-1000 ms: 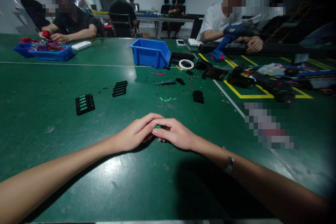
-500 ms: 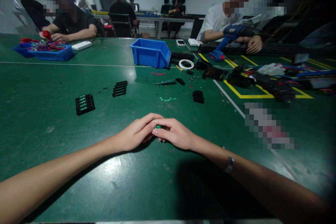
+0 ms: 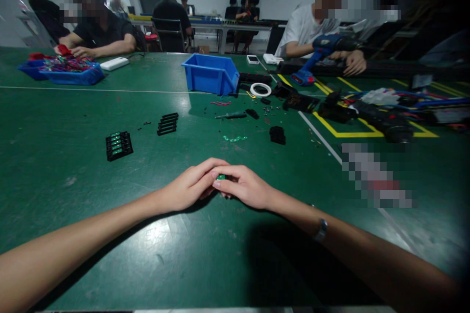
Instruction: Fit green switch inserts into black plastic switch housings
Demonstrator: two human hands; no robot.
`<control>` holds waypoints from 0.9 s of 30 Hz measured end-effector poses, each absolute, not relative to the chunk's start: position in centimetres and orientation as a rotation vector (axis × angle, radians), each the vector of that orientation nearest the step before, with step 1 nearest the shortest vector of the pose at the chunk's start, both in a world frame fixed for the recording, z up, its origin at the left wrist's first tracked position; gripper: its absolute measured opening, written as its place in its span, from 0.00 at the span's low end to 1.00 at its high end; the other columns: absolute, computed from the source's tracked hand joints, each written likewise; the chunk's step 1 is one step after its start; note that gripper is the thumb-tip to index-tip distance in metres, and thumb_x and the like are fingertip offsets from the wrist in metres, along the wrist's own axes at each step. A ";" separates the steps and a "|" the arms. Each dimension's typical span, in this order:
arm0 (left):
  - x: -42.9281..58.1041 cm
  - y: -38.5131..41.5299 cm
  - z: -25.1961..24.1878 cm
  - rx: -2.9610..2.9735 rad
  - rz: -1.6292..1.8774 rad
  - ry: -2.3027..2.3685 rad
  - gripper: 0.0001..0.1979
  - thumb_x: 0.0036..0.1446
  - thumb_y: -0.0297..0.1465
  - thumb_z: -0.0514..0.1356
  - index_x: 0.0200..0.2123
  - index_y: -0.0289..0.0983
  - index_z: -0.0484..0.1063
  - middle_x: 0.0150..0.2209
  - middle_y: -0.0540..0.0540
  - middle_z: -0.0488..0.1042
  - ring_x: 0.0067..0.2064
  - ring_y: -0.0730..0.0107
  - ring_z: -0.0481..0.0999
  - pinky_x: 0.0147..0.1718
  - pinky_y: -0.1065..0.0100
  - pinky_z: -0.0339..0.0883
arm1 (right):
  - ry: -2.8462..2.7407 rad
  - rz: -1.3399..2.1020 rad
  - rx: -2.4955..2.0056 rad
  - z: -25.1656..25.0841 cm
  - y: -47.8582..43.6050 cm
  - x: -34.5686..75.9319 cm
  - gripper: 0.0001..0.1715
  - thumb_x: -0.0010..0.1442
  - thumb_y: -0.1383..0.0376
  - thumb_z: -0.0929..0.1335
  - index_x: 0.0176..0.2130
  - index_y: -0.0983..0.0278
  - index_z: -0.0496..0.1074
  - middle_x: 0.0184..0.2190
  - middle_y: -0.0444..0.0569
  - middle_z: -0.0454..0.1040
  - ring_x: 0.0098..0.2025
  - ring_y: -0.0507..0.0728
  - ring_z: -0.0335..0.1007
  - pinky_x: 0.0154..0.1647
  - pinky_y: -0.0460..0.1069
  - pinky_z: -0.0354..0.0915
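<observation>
My left hand (image 3: pixel 193 184) and my right hand (image 3: pixel 246 186) meet at the middle of the green table (image 3: pixel 154 249), both closed around one small part. Between the fingertips a bit of a green circuit board (image 3: pixel 221 177) shows; the fingers hide the rest of it. Beyond the hands lies a curved row of small green pieces (image 3: pixel 235 139). To the left are a block of black holders with green boards (image 3: pixel 119 145) and a row of black frames (image 3: pixel 168 124). A small stack of black parts (image 3: pixel 277 135) sits to the right.
A blue bin (image 3: pixel 211 76) stands further back, with a screwdriver (image 3: pixel 231 115), loose screws and a white tape ring (image 3: pixel 260 90) near it. Power drills (image 3: pixel 319 58) and cables lie at the right. Two co-workers sit across the table, one by blue trays of wires (image 3: pixel 73 76).
My two hands stay in the same place around the green board. At the far left, the red item in a co-worker's hands has shifted slightly.
</observation>
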State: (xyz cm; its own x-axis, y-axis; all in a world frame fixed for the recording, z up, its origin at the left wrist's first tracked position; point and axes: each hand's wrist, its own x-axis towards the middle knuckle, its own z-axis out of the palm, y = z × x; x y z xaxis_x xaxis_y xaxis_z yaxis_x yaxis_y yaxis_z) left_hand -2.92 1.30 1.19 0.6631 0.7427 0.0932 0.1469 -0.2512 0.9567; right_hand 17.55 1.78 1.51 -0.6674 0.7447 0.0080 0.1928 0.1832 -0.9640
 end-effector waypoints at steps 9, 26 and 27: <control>-2.9 1.4 1.2 1.777 0.667 0.718 0.19 0.74 0.39 0.48 0.61 0.37 0.65 0.38 0.47 0.72 0.33 0.73 0.69 0.32 0.71 0.64 | -1.986 1.504 -0.865 1.5 1.8 17.6 0.09 0.67 0.65 0.67 0.41 0.68 0.76 0.26 0.42 0.69 0.27 0.50 0.65 0.29 0.44 0.61; -2.9 1.3 1.3 1.781 0.674 0.719 0.19 0.74 0.38 0.48 0.61 0.36 0.65 0.40 0.46 0.73 0.33 0.72 0.69 0.32 0.72 0.64 | -1.977 1.504 -0.886 1.7 1.8 17.5 0.09 0.66 0.65 0.67 0.42 0.68 0.76 0.26 0.42 0.69 0.27 0.50 0.65 0.30 0.44 0.61; -2.9 1.3 1.3 1.780 0.675 0.719 0.19 0.74 0.38 0.48 0.61 0.36 0.65 0.40 0.46 0.73 0.34 0.72 0.69 0.32 0.72 0.64 | -1.977 1.504 -0.882 1.6 1.8 17.5 0.09 0.66 0.65 0.67 0.42 0.68 0.76 0.26 0.42 0.69 0.27 0.50 0.65 0.30 0.44 0.61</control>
